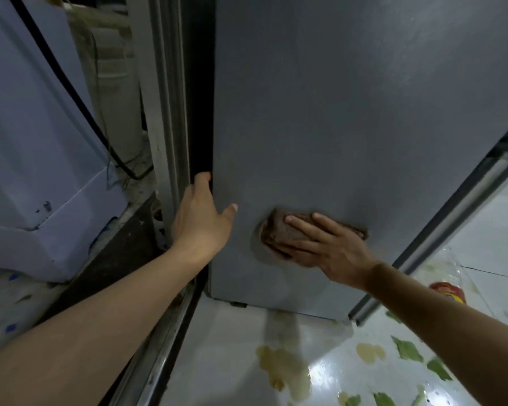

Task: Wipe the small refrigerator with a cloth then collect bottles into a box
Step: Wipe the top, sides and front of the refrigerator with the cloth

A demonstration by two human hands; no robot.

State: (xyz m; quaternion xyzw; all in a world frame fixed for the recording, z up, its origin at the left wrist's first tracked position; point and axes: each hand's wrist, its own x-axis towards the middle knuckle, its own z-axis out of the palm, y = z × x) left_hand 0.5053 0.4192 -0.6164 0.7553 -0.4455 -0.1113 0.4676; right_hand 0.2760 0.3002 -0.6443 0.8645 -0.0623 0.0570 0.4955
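The small grey refrigerator (349,112) fills the middle of the view, and I look at its flat side panel. My right hand (326,244) presses a brown cloth (279,230) flat against the lower part of that panel, fingers straight over it. A faint damp ring surrounds the cloth. My left hand (201,218) rests on the panel's left edge, its fingertips hooked round the corner into the dark gap. A clear plastic bottle (447,284) with a red and yellow label lies on the floor at the right, behind the fridge's front edge.
A pale blue appliance (35,159) with a black cable (79,106) stands at the left. A metal door track (159,356) runs along the floor beneath my left arm. The glossy floor (335,373) has a leaf pattern and reflects light.
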